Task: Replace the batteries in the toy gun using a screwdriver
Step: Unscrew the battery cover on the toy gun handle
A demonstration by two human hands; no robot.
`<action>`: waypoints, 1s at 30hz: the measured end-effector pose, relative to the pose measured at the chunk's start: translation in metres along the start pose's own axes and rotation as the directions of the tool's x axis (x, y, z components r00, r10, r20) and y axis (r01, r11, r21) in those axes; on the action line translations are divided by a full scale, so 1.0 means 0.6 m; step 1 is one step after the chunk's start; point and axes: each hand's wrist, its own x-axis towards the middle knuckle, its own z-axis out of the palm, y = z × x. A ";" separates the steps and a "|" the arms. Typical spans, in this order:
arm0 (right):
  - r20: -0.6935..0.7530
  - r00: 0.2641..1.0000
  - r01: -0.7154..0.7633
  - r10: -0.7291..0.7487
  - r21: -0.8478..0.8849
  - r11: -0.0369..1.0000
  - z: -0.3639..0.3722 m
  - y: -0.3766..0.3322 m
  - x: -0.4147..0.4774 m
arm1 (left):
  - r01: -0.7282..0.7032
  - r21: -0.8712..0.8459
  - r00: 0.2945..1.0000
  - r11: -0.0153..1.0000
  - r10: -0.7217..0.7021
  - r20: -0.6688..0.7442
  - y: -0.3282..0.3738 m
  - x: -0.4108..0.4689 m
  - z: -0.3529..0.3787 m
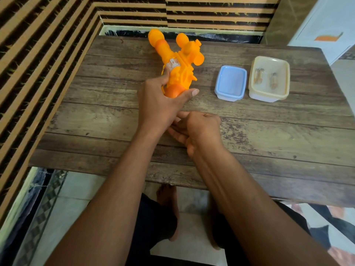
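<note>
Toy gun: one, orange, lying on the worktop with the muzzle pointing away from me. Left hand is clamped round its rear end. Right hand rests just beside it, fingers loose, nothing visible in it.

Handling, my judgement: hollow moulded plastic, light, stiff and a bit slick. Best grip is the narrow rear, keeping off the knobs.

Count: two tubs, one blue, one cream. The cream tub holds what look like three batteries, blurred. No screwdriver in view.

Orange toy gun, blue tub, cream tub
</note>
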 end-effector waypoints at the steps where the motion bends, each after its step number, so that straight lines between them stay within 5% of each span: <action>1: 0.003 1.000 0.000 0.000 -0.006 1.000 0.000 -0.001 0.000 | -0.006 0.001 1.000 1.000 0.006 0.000 0.001 0.000 0.001; 30: 0.211 0.976 -0.066 0.057 0.035 0.997 -0.022 -0.005 0.013 | 0.097 -0.097 0.995 0.991 -0.096 0.012 0.004 0.002 -0.013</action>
